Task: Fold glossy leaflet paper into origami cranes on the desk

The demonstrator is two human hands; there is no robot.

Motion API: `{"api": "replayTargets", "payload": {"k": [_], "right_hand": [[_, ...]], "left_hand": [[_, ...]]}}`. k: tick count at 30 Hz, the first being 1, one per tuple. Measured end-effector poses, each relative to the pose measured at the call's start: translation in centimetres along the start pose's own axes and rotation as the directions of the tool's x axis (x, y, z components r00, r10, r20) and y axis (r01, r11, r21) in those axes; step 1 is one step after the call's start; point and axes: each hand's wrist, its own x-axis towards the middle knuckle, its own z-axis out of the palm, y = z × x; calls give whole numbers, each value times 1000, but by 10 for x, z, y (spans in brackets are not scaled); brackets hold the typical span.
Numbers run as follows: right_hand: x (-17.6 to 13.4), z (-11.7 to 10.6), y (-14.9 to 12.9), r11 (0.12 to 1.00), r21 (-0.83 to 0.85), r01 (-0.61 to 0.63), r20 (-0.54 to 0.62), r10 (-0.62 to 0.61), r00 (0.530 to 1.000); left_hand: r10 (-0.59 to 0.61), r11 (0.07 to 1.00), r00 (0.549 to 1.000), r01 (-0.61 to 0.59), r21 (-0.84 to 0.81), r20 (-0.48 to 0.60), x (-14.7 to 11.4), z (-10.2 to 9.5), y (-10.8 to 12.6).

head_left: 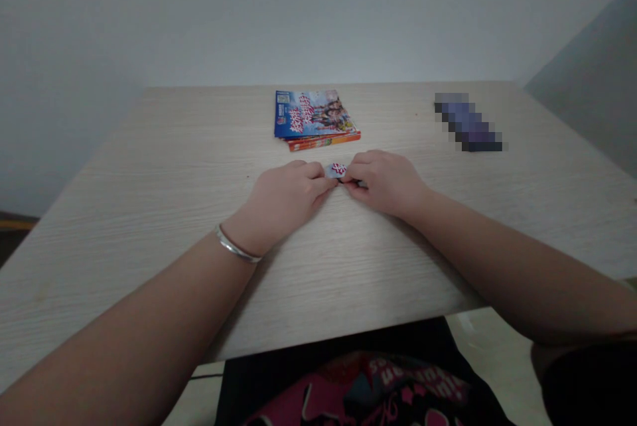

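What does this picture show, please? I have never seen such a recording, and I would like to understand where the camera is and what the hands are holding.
There is no machine here: these are a person's own bare left hand and right hand. The single picture comes from a camera worn on the head, looking forward and down, so the forearms reach in from below.

A silver bracelet circles the left wrist. Between the fingers of both hands is a small printed piece, mostly hidden by them.

On the pale table, beyond the hands, lies a small stack of colourful printed leaflets. Farther right is a pixelated dark object; I cannot tell what it is.
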Motion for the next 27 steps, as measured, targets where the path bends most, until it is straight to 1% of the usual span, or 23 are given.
{"api": "replayTargets", "payload": {"k": [3, 9, 15, 17, 23, 27], "right_hand": [[0, 0, 2, 1000, -14, -19, -11, 19, 1000], [0, -3, 4, 997, -57, -47, 1, 47, 999], [-3, -9, 6, 998, -65, -2, 52, 6, 999], [-3, -9, 7, 999, -51, -6, 46, 8, 999], [-2, -5, 14, 1000, 20, 22, -7, -22, 1000], [-4, -9, 20, 997, 38, 70, 16, -71, 997]], "left_hand": [[22, 999, 999, -23, 33, 25, 1, -1, 3], [70, 997, 998, -70, 14, -8, 1, 3, 3], [69, 997, 997, -70, 18, 21, 2, -2, 7], [68, 997, 997, -69, 25, 30, 2, -3, 7], [137, 990, 991, -137, 13, -1, 0, -4, 2], [111, 994, 993, -111, 3, 28, 0, -7, 4]]}}
